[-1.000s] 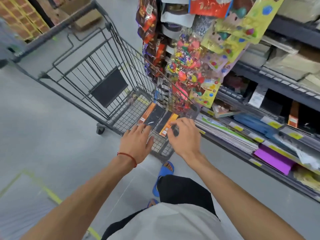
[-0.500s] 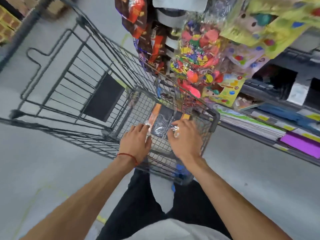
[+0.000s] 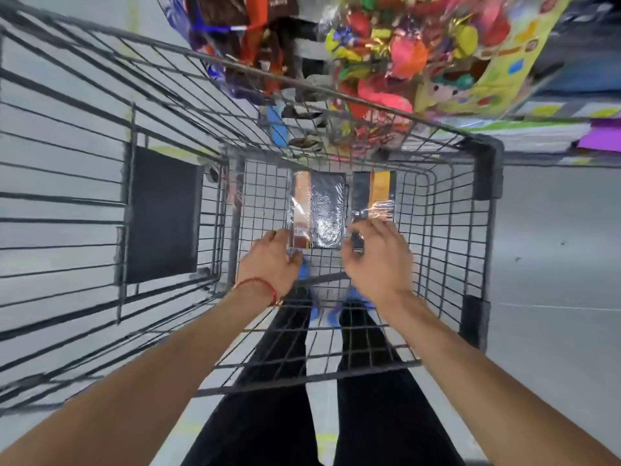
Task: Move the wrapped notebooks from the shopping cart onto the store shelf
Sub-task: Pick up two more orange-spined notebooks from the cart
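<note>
Two plastic-wrapped notebooks, black with an orange band, lie side by side on the wire floor of the shopping cart (image 3: 484,169). My left hand (image 3: 268,260) grips the near left corner of the left notebook (image 3: 322,210), thumb along its edge. My right hand (image 3: 376,257) covers the near end of the right notebook (image 3: 373,193), fingers curled and pinching its dark corner. Both notebooks still lie flat. The store shelf (image 3: 537,136), with stacked paper goods, runs at the upper right beyond the cart.
Bags of colourful toys and sweets (image 3: 386,55) hang over the cart's far rim. A black panel (image 3: 161,213) is fixed to the cart's left wire wall. Grey floor lies to the right, and my legs show below through the mesh.
The view has tilted to look straight down into the cart. Both hands have reached deeper, from hovering over the notebooks to closing on their near ends.
</note>
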`<action>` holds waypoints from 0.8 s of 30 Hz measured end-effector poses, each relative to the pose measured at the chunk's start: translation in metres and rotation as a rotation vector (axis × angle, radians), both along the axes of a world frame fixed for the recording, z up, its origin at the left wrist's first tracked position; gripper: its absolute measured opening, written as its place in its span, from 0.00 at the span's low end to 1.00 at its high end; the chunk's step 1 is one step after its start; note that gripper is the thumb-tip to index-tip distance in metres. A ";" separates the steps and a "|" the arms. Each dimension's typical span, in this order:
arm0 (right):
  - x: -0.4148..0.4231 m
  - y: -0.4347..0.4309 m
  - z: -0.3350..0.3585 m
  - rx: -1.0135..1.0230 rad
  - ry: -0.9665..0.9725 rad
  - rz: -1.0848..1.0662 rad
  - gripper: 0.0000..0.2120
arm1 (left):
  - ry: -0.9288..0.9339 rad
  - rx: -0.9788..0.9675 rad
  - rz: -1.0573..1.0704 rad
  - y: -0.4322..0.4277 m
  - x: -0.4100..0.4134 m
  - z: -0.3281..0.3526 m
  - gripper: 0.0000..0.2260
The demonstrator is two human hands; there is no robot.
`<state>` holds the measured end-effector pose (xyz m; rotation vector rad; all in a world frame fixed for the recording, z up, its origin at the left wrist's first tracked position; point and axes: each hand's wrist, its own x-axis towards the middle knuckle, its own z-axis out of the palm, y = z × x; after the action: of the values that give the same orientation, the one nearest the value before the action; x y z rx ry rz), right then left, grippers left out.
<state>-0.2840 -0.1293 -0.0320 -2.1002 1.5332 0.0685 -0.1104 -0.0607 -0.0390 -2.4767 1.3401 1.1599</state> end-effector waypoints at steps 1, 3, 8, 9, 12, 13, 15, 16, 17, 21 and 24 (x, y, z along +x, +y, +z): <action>0.002 0.000 -0.008 0.010 0.014 -0.002 0.15 | 0.030 0.020 0.048 -0.002 0.001 -0.014 0.19; 0.004 0.001 -0.024 0.022 0.040 0.005 0.15 | 0.085 0.044 0.168 -0.007 0.003 -0.044 0.21; 0.008 -0.004 -0.059 -0.002 0.083 0.007 0.15 | 0.167 0.068 0.424 -0.018 0.008 -0.118 0.34; 0.008 -0.006 -0.066 -0.008 0.087 0.007 0.14 | 0.182 0.072 0.433 -0.020 0.007 -0.129 0.37; 0.006 -0.009 -0.084 -0.009 0.089 0.000 0.14 | 0.191 0.083 0.444 -0.028 0.005 -0.156 0.41; 0.005 -0.009 -0.088 -0.011 0.092 -0.002 0.14 | 0.183 0.088 0.449 -0.030 0.004 -0.162 0.40; 0.004 -0.007 -0.095 -0.018 0.100 0.010 0.15 | 0.160 0.091 0.463 -0.035 0.004 -0.171 0.37; 0.004 -0.007 -0.098 -0.018 0.104 0.019 0.15 | 0.152 0.088 0.475 -0.037 0.006 -0.173 0.36; 0.004 -0.006 -0.099 -0.016 0.106 0.026 0.15 | 0.146 0.083 0.479 -0.037 0.007 -0.175 0.35; 0.003 -0.007 -0.099 -0.010 0.102 0.031 0.16 | 0.082 -0.004 0.434 -0.033 0.012 -0.170 0.25; 0.005 -0.008 -0.096 -0.016 0.103 0.012 0.15 | 0.070 -0.061 0.413 -0.026 0.016 -0.170 0.18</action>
<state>-0.2791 -0.1370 -0.1278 -2.1481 1.5860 0.1719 -0.0939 -0.0869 -0.2087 -2.8727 0.9094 1.3053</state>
